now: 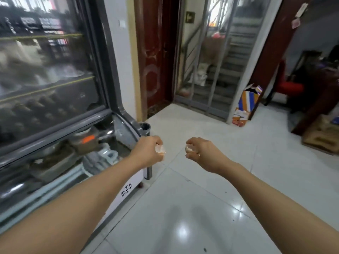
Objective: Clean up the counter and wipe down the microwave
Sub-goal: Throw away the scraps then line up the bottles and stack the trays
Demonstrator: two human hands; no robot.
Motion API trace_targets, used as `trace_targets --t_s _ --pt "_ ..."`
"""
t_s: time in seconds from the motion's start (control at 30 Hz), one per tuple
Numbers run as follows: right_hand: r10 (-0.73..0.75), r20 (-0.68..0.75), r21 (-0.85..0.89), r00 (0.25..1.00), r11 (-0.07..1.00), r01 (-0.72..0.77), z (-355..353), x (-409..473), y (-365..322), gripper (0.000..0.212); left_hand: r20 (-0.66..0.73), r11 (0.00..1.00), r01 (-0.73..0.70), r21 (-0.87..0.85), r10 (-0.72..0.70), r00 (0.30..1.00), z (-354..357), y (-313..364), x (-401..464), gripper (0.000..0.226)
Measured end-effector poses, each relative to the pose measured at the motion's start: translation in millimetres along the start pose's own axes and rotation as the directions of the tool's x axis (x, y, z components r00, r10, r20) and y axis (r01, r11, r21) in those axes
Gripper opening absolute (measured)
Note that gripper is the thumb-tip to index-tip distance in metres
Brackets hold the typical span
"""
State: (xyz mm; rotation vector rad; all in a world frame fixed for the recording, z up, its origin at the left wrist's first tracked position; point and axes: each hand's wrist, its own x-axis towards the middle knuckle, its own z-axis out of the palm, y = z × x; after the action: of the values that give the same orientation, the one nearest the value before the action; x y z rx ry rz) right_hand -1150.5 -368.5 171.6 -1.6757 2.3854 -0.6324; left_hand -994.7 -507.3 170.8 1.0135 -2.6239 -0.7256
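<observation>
Both my arms reach forward over the white tiled floor. My left hand [149, 150] has its fingers curled round a small pale eggshell piece [160, 149]. My right hand [200, 153] pinches another small whitish shell piece [189, 148] between thumb and fingers. The two hands hang side by side, a short gap apart, above the floor beside the freezer's corner. No counter or microwave is in view.
A glass-lidded chest freezer [55, 116] fills the left side. A dark bin [145, 126] stands behind its corner. Ahead are a dark red door [156, 57] and a metal grille [207, 70] before stairs. Coloured cardboard boxes [246, 103] and furniture stand at the right.
</observation>
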Motion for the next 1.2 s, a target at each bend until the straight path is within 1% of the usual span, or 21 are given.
trace_targets --t_s 0.13,0.33,0.47,0.6,0.7,0.8,1.0,1.2 --pt "0.093 0.002 -0.02 0.996 0.996 -0.093 -24.7 51.1 52.9 0.034 0.045 0.998 -0.067 0.002 0.067 0.997 13.3 23.8 85.6 0.047" --pt "0.151 -0.043 -0.007 0.988 0.988 -0.152 -53.7 118.7 114.0 0.037 0.069 0.992 -0.125 0.033 0.123 0.99 23.9 55.8 193.9 0.048" --pt "0.16 -0.052 -0.003 0.986 0.987 -0.16 -68.9 164.6 159.1 0.037 0.058 0.99 -0.136 0.047 0.133 0.989 36.5 75.6 257.0 0.05" --pt "0.128 -0.061 -0.01 0.99 0.992 -0.129 -85.0 218.9 209.5 0.039 0.021 0.992 -0.123 0.039 0.122 0.992 53.0 95.4 322.9 0.05" --pt "0.074 -0.062 -0.026 0.995 0.997 -0.076 -101.3 266.1 252.5 0.041 -0.019 0.995 -0.093 0.048 0.094 0.995 68.5 111.7 376.7 0.051" --pt "0.016 -0.054 -0.02 0.998 1.0 -0.017 -121.7 319.2 297.2 0.042 -0.051 0.999 -0.027 0.033 0.028 0.998 83.2 129.3 432.3 0.05" --pt "-0.055 0.027 -0.021 0.998 0.998 0.056 -149.4 409.1 374.3 0.043 -0.079 0.993 0.11 0.03 -0.107 0.991 103.9 157.8 530.8 0.048" --pt "-0.103 0.059 0.007 0.993 0.995 0.103 -157.8 492.9 428.0 0.043 -0.096 0.987 0.156 0.023 -0.153 0.983 113.7 162.3 614.4 0.046"
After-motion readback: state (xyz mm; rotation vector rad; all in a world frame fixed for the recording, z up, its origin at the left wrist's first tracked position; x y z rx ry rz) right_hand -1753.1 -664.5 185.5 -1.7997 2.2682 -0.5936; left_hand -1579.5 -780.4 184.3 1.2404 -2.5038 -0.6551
